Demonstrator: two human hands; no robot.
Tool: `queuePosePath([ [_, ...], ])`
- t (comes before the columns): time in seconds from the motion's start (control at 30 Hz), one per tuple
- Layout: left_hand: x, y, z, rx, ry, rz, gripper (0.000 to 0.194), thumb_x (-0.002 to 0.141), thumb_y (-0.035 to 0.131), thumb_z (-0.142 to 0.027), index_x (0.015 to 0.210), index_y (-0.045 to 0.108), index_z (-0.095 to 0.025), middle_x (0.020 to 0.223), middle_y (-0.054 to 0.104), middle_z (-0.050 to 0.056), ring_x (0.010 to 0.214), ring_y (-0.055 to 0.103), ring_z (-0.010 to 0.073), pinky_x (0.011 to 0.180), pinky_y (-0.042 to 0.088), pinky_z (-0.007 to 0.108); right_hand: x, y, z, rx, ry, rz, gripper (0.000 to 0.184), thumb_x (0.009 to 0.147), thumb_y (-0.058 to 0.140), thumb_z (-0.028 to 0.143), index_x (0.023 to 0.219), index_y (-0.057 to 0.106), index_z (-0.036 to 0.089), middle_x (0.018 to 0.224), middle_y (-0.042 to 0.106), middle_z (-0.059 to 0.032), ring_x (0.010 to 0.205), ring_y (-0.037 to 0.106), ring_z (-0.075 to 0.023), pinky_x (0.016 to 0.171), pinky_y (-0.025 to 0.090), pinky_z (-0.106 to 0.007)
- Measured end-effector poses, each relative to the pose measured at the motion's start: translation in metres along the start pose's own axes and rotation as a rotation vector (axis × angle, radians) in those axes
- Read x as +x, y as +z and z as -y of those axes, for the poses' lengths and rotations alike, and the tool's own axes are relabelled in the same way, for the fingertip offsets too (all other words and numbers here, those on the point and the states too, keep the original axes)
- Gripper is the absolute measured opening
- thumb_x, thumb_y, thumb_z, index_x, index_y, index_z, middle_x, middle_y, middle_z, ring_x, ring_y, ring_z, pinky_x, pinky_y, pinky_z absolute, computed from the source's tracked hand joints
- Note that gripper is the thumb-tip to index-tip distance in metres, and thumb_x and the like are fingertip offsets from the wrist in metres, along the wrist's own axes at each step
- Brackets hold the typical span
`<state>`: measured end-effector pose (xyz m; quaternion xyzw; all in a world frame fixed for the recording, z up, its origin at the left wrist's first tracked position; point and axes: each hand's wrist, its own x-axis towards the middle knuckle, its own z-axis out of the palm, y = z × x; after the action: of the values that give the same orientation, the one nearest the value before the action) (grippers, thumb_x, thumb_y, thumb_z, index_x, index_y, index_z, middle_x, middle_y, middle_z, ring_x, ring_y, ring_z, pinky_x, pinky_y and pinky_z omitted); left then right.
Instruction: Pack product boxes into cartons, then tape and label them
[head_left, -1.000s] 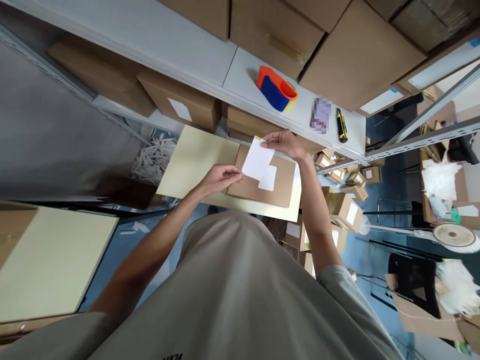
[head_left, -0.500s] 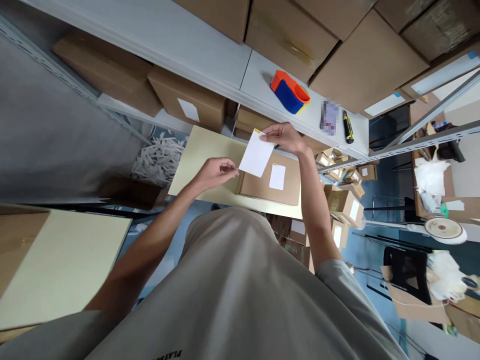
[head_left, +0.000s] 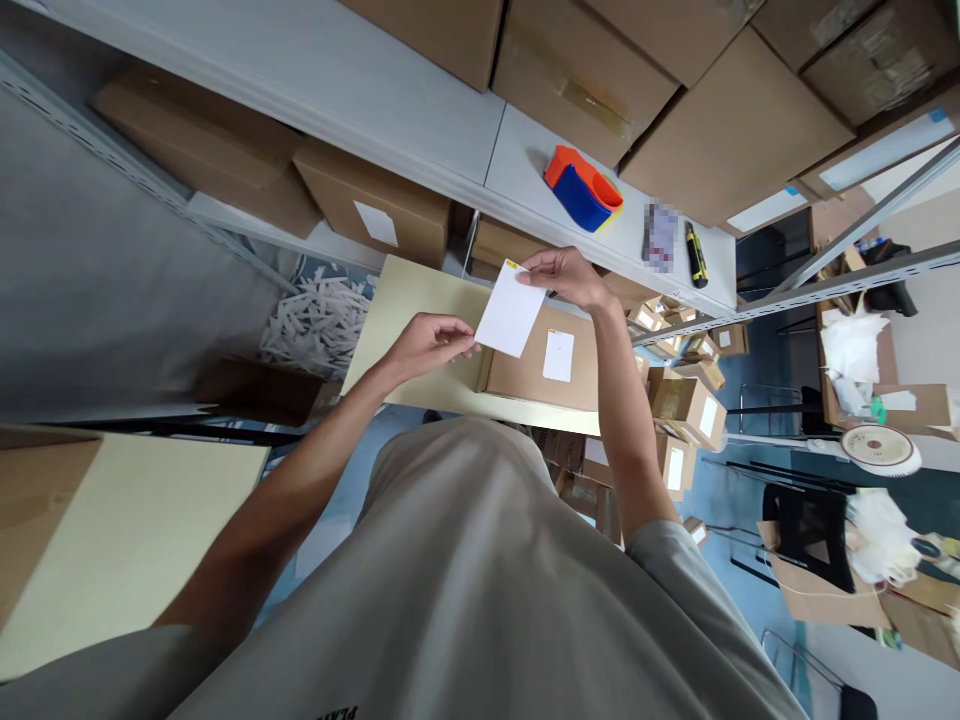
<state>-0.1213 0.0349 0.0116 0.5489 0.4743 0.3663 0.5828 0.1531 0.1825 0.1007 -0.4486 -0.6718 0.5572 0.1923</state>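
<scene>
A white label [head_left: 511,315] with a small yellow mark at its top edge hangs in the air, tilted. My right hand [head_left: 564,274] pinches it near the upper right corner. At its lower left corner are the pinched fingertips of my left hand [head_left: 433,345]. Below and behind the label lies a closed cardboard box [head_left: 517,382], partly covered by it. A similar white label [head_left: 558,355] is stuck flat on the box top. The box rests on a pale yellow board [head_left: 409,300].
Above the board runs a grey shelf [head_left: 420,100] bearing large cardboard boxes, an orange and blue tape dispenser [head_left: 585,195] and a black-and-yellow box cutter [head_left: 696,255]. Shredded paper strips [head_left: 319,325] lie to the left. Several labelled boxes [head_left: 688,405] and a fan [head_left: 879,450] are at the right.
My left fingertips have closed up to the label's lower left corner. The label and my right hand have hardly moved. The view has shifted slightly.
</scene>
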Motion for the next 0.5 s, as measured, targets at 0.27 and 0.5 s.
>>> queuePosePath([
  [0.27, -0.001, -0.003, -0.011, -0.102, -0.036, 0.024, 0.045, 0.080, 0.087, -0.062, 0.088, 0.080, -0.018, 0.098, 0.087, 0.014, 0.084, 0.081, 0.0255, 0.062, 0.055, 0.030, 0.001, 0.001, -0.005, 0.041, 0.010, -0.038, 0.052, 0.070, 0.109, 0.055, 0.099, 0.086, 0.019, 0.097, 0.088, -0.0044, 0.094, 0.080, -0.0215, 0.084, 0.066, -0.033],
  [0.5, 0.004, -0.001, -0.012, -0.094, -0.045, 0.017, 0.045, 0.077, 0.090, -0.062, 0.087, 0.081, -0.018, 0.095, 0.087, 0.014, 0.080, 0.080, 0.0247, 0.059, 0.053, 0.028, -0.001, -0.003, -0.006, 0.068, 0.021, -0.053, 0.052, 0.065, 0.111, 0.055, 0.094, 0.086, 0.020, 0.090, 0.086, -0.0022, 0.087, 0.078, -0.0197, 0.077, 0.063, -0.030],
])
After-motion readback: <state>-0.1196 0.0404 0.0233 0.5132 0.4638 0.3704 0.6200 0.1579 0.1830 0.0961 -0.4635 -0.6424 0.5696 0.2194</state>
